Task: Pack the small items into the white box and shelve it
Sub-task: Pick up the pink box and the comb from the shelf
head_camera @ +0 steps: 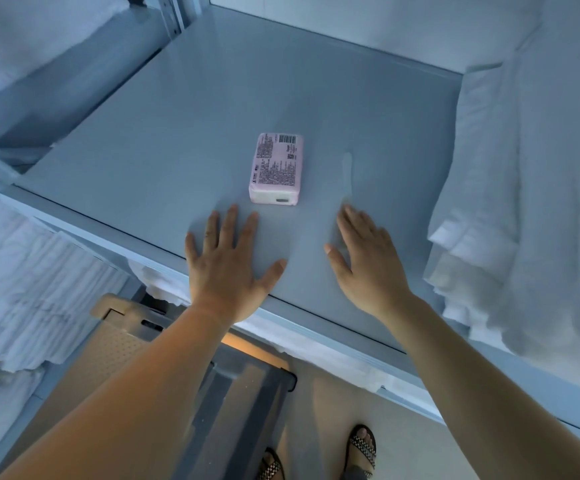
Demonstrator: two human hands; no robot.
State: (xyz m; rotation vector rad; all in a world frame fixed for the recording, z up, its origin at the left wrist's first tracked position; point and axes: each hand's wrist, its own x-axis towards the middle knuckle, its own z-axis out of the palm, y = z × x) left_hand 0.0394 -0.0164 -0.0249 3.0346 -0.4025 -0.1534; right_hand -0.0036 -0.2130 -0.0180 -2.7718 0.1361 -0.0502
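1. The pink pack (pixel 277 169) lies flat near the middle of the grey shelf (pixel 177 133), printed label up.
2. Its long axis runs from the shelf's front edge toward the back, tilted slightly right at the far end. The barcode sits at the far end; the near end faces the hands.
3. The left hand (pixel 227 268) lies over the shelf's front edge, palm down, fingers spread wide, holding nothing. Its fingertips are just short of the pack's near end, not touching it.
4. The right hand (pixel 364 261) is also palm down and spread, empty, and somewhat blurred. It is to the right of the pack and apart from it.
5. Folded white linens (pixel 524 202) are stacked at the right of the shelf, and more white fabric (pixel 21 299) hangs at the lower left.
6. Below the shelf, on the floor, stands a lidded bin (pixel 212 393); what it contains cannot be seen.
7. Two sandalled feet (pixel 361 448) stand beside the bin.
8. No white box can be made out on the shelf.
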